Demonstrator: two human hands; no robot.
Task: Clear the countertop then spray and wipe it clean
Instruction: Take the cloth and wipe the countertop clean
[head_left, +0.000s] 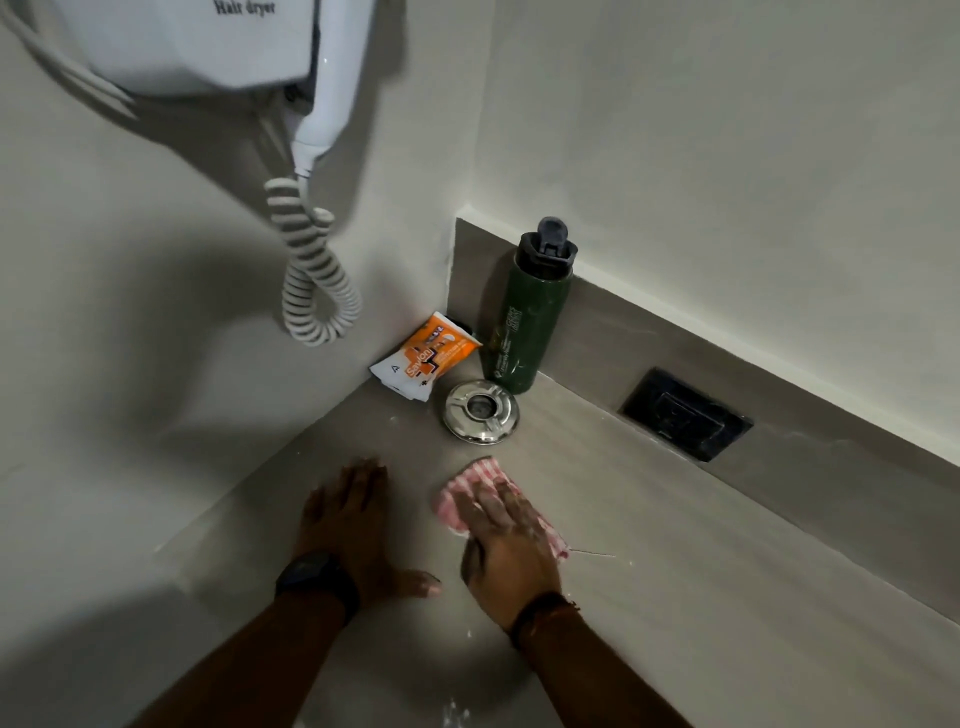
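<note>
The far corner of the countertop (675, 545), at frame centre, is crowded: a green bottle (524, 322) stands upright against the backsplash, a steel ashtray (480, 411) sits just in front, and an orange Savlon packet (426, 356) leans beside them. A coiled hair dryer cord (314, 270) hangs over the upper left. Right of the ashtray, toward the black wall socket (685, 413), the surface lies open.

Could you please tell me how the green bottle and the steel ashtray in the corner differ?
The green bottle stands tall and upright against the backsplash; the steel ashtray sits low and flat in front of it. The bottle is dark, matte green with a black cap; the ashtray is shiny bare metal. Both rest uncleared on the countertop.
</note>
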